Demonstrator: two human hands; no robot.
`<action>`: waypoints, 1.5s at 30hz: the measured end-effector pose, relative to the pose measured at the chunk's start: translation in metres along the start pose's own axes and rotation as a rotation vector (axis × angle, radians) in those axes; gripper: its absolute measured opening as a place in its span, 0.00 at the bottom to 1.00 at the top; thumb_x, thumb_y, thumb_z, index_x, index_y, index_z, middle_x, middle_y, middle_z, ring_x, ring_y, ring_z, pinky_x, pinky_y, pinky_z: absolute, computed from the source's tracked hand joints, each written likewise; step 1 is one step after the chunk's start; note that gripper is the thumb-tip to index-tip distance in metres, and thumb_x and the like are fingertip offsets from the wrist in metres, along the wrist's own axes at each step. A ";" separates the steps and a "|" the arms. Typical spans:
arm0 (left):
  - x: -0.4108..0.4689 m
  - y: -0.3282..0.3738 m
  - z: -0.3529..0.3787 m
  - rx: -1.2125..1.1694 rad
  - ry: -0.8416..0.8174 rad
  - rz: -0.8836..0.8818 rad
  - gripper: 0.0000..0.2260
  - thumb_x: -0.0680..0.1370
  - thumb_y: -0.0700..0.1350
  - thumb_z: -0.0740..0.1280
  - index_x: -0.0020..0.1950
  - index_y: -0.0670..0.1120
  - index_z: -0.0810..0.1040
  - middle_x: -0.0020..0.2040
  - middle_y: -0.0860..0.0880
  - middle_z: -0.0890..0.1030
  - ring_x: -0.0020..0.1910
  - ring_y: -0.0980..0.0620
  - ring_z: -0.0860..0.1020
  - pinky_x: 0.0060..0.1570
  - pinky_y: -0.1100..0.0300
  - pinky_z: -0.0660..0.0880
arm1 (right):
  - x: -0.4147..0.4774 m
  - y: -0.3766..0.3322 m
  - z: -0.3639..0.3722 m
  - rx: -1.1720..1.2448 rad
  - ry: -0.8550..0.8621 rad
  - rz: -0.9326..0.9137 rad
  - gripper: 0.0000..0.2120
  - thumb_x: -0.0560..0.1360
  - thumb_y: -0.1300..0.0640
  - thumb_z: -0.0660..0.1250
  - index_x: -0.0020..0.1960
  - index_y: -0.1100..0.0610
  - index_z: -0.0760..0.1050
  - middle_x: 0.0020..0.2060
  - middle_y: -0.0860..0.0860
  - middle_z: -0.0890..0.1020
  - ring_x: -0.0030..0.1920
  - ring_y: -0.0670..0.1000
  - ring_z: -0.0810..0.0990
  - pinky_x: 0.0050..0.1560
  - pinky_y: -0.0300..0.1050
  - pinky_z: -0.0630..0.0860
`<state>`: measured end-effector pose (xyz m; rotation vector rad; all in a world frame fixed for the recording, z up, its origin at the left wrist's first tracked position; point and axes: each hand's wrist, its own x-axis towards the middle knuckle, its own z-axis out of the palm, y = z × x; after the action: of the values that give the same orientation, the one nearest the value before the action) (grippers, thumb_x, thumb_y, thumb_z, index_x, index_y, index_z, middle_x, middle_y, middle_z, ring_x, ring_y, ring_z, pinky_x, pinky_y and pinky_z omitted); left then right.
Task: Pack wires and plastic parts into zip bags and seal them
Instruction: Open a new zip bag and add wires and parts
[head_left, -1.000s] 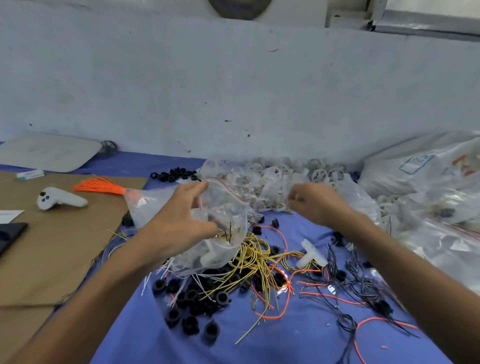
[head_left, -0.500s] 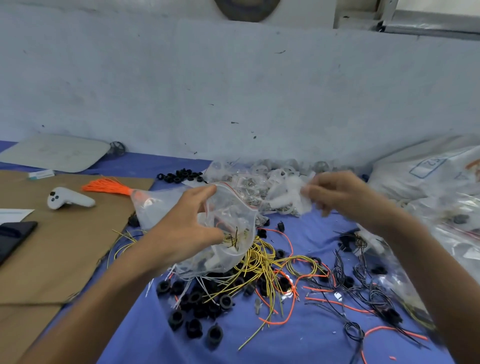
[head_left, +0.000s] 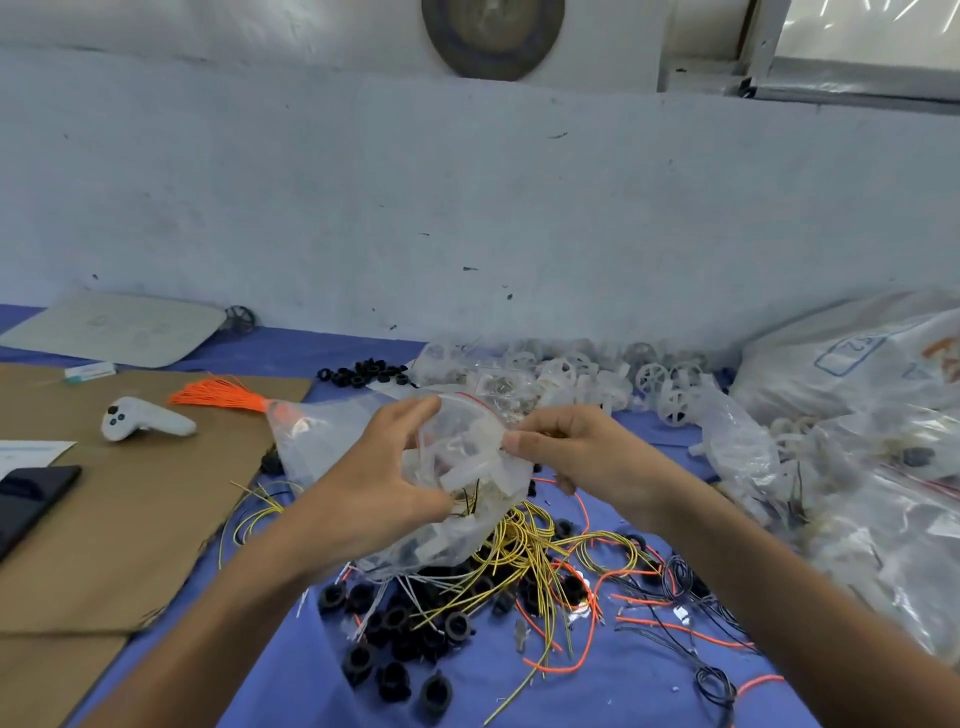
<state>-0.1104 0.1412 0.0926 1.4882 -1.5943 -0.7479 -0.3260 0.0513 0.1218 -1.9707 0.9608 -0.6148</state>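
Tablecloth (head_left: 639, 696), blue, lies beneath both hands. We see the zip bag (head_left: 467, 535) gripped by the curled left hand (head_left: 379, 493). The right hand (head_left: 582, 457), at the bag's mouth, pinches a white plastic part (head_left: 484, 432). Yellow wires (head_left: 524, 545) and smaller black rings (head_left: 395, 618) lie just below the hands.

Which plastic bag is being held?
The small red-striped zip bag gripped by the left hand, right hand at its mouth; others lie on the table.
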 end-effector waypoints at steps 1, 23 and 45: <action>0.000 0.001 0.001 0.016 -0.004 0.007 0.42 0.66 0.48 0.71 0.77 0.60 0.58 0.71 0.70 0.57 0.70 0.67 0.62 0.55 0.63 0.75 | 0.002 -0.002 0.003 -0.162 0.034 -0.059 0.09 0.77 0.47 0.68 0.43 0.50 0.82 0.33 0.49 0.73 0.32 0.47 0.68 0.38 0.47 0.66; 0.015 -0.018 -0.013 -0.255 0.171 -0.037 0.42 0.56 0.52 0.77 0.69 0.69 0.68 0.69 0.60 0.73 0.69 0.64 0.69 0.57 0.47 0.78 | 0.072 0.047 -0.062 -0.423 0.472 -0.077 0.09 0.70 0.48 0.76 0.36 0.47 0.77 0.48 0.48 0.76 0.48 0.49 0.75 0.48 0.43 0.70; 0.022 -0.031 -0.014 -0.299 0.171 0.060 0.39 0.56 0.55 0.77 0.66 0.69 0.72 0.64 0.61 0.78 0.64 0.62 0.75 0.55 0.45 0.74 | 0.177 0.186 0.013 -0.687 0.156 0.151 0.08 0.77 0.60 0.59 0.52 0.55 0.76 0.46 0.55 0.81 0.47 0.59 0.79 0.42 0.47 0.72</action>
<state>-0.0822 0.1174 0.0769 1.2468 -1.3285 -0.7654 -0.2866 -0.1517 -0.0316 -2.4271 1.5544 -0.3790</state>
